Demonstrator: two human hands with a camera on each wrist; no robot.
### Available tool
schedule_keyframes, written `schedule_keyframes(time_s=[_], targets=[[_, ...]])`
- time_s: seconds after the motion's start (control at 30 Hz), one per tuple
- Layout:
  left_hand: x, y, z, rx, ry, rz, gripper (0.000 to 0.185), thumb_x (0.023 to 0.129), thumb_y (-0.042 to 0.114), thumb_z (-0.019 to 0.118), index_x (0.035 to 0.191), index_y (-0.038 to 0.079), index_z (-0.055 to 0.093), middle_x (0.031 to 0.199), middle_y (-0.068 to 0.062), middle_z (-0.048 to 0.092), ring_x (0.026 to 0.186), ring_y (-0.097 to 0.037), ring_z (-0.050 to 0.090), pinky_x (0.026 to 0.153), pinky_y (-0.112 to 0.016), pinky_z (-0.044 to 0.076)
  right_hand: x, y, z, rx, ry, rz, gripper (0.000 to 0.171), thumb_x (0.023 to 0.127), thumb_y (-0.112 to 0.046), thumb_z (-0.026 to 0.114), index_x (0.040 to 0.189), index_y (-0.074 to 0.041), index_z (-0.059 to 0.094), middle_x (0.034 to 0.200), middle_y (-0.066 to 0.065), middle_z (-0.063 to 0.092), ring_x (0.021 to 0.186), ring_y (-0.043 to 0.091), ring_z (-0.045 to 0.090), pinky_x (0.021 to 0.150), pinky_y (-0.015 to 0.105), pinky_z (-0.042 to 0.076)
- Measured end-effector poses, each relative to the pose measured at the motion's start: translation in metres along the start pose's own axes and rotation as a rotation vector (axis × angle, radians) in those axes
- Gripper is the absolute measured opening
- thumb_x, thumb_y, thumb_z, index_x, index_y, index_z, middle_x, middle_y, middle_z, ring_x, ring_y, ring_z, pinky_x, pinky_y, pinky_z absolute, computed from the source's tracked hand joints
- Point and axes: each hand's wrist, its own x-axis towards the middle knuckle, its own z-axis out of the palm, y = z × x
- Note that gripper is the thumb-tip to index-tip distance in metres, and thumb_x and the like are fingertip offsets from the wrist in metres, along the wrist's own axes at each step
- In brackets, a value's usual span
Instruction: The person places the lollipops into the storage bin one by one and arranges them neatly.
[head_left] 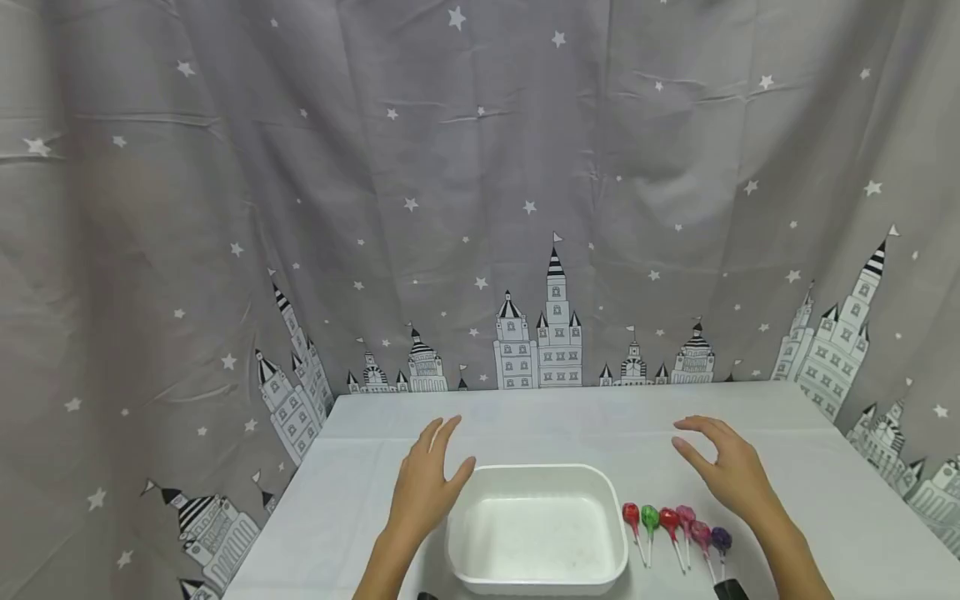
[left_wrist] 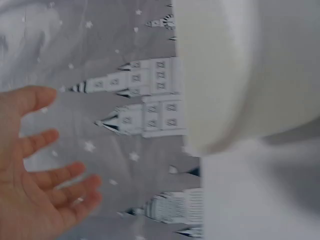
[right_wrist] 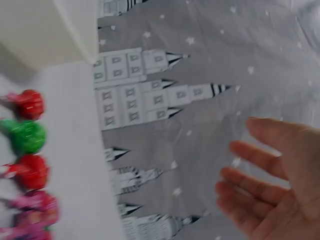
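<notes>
A white rectangular tub [head_left: 537, 583] stands on the table, with nothing seen inside it. My left hand [head_left: 426, 490] hovers at its left side, fingers loosely spread and holding nothing; the left wrist view shows the same hand [left_wrist: 45, 170] apart from the tub's wall [left_wrist: 215, 75]. Right of the tub lie several wrapped lollipops in a row: red [head_left: 632, 515], green [head_left: 649, 520], another red [head_left: 669, 520], pink ones [head_left: 701, 533] and a purple one [head_left: 721, 540]. Above and right of them my right hand [head_left: 731, 471] is raised with relaxed fingers, nothing in its grasp.
A white cloth covers the table [head_left: 360, 467]. Behind it hangs a grey curtain [head_left: 480, 167] printed with stars and castles. A small black object [head_left: 731, 590] shows at the bottom edge beside the purple lollipop, and another dark bit [head_left: 427, 596] lies left of the tub.
</notes>
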Motion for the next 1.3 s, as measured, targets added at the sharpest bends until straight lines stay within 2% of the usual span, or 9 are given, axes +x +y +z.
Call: schedule_keyframes(time_s=[0.17, 0.3, 0.47, 0.63, 0.73, 0.87, 1.03, 1.2, 1.3], targets=[[-0.020, -0.014, 0.014, -0.175, -0.065, -0.065, 0.054, 0.087, 0.031, 0.063, 0.136, 0.018, 0.044, 0.137, -0.014, 0.043, 0.123, -0.036, 0.043, 0.095, -0.057, 0.040, -0.019, 0.020, 0.007, 0.155, 0.121, 0.070, 0.024, 0.090, -0.025, 0.061, 0.106, -0.007, 0.064, 0.111, 0.014, 0.061, 0.101, 0.032, 0.057, 0.080, 0.046, 0.052], [-0.035, -0.024, 0.027, -0.260, -0.043, -0.099, 0.050, 0.089, 0.032, 0.060, 0.135, 0.020, 0.045, 0.134, -0.011, 0.046, 0.122, -0.034, 0.045, 0.094, -0.057, 0.041, -0.032, 0.034, 0.011, 0.188, 0.194, 0.160, 0.020, 0.089, -0.026, 0.063, 0.099, -0.010, 0.068, 0.101, 0.009, 0.066, 0.090, 0.016, 0.060, 0.072, 0.026, 0.054], [-0.051, -0.032, 0.041, -0.344, -0.029, -0.118, 0.047, 0.092, 0.032, 0.056, 0.134, 0.016, 0.046, 0.129, -0.015, 0.049, 0.110, -0.034, 0.052, 0.085, -0.053, 0.049, -0.048, 0.043, 0.010, 0.198, 0.174, 0.282, 0.025, 0.089, -0.029, 0.062, 0.101, -0.008, 0.067, 0.096, 0.009, 0.067, 0.071, -0.001, 0.060, 0.058, 0.009, 0.048], [-0.062, -0.039, 0.050, -0.430, -0.094, -0.175, 0.049, 0.092, 0.037, 0.054, 0.136, 0.016, 0.044, 0.129, -0.017, 0.048, 0.109, -0.036, 0.052, 0.083, -0.051, 0.050, -0.060, 0.059, 0.013, 0.249, 0.094, 0.356, 0.036, 0.088, -0.034, 0.062, 0.108, -0.004, 0.064, 0.093, -0.007, 0.066, 0.073, -0.006, 0.057, 0.059, 0.017, 0.053], [-0.068, -0.042, 0.055, -0.500, -0.130, -0.205, 0.050, 0.092, 0.035, 0.055, 0.137, 0.018, 0.042, 0.133, -0.019, 0.045, 0.112, -0.040, 0.050, 0.084, -0.051, 0.049, -0.068, 0.075, 0.014, 0.340, -0.006, 0.412, 0.047, 0.088, -0.037, 0.061, 0.117, 0.000, 0.058, 0.097, -0.014, 0.064, 0.080, -0.011, 0.055, 0.065, 0.021, 0.055], [-0.073, -0.045, 0.060, -0.593, -0.163, -0.232, 0.052, 0.091, 0.030, 0.057, 0.139, 0.017, 0.040, 0.139, -0.020, 0.037, 0.117, -0.046, 0.044, 0.087, -0.053, 0.047, -0.078, 0.093, 0.013, 0.442, -0.167, 0.494, 0.059, 0.089, -0.039, 0.059, 0.129, 0.003, 0.048, 0.112, -0.001, 0.064, 0.085, -0.014, 0.052, 0.072, 0.019, 0.054], [-0.077, -0.047, 0.067, -0.656, -0.184, -0.246, 0.058, 0.089, 0.029, 0.060, 0.141, 0.016, 0.037, 0.146, -0.021, 0.024, 0.126, -0.050, 0.031, 0.097, -0.060, 0.036, -0.083, 0.107, 0.016, 0.430, -0.306, 0.544, 0.068, 0.087, -0.045, 0.059, 0.134, 0.002, 0.043, 0.127, 0.015, 0.054, 0.091, -0.016, 0.050, 0.084, 0.027, 0.052], [-0.083, -0.051, 0.074, -0.697, -0.214, -0.251, 0.065, 0.085, 0.027, 0.066, 0.141, 0.015, 0.036, 0.151, -0.016, 0.013, 0.135, -0.042, 0.014, 0.106, -0.049, 0.019, -0.082, 0.106, 0.022, 0.437, -0.377, 0.600, 0.073, 0.085, -0.050, 0.058, 0.136, -0.001, 0.042, 0.131, 0.014, 0.052, 0.105, 0.007, 0.057, 0.091, 0.038, 0.049], [-0.087, -0.052, 0.077, -0.690, -0.224, -0.262, 0.067, 0.083, 0.027, 0.067, 0.141, 0.015, 0.037, 0.152, -0.013, 0.011, 0.136, -0.039, 0.013, 0.106, -0.044, 0.020, -0.082, 0.104, 0.023, 0.429, -0.384, 0.602, 0.073, 0.085, -0.050, 0.058, 0.136, 0.000, 0.042, 0.130, 0.014, 0.052, 0.103, 0.005, 0.057, 0.091, 0.038, 0.048]])
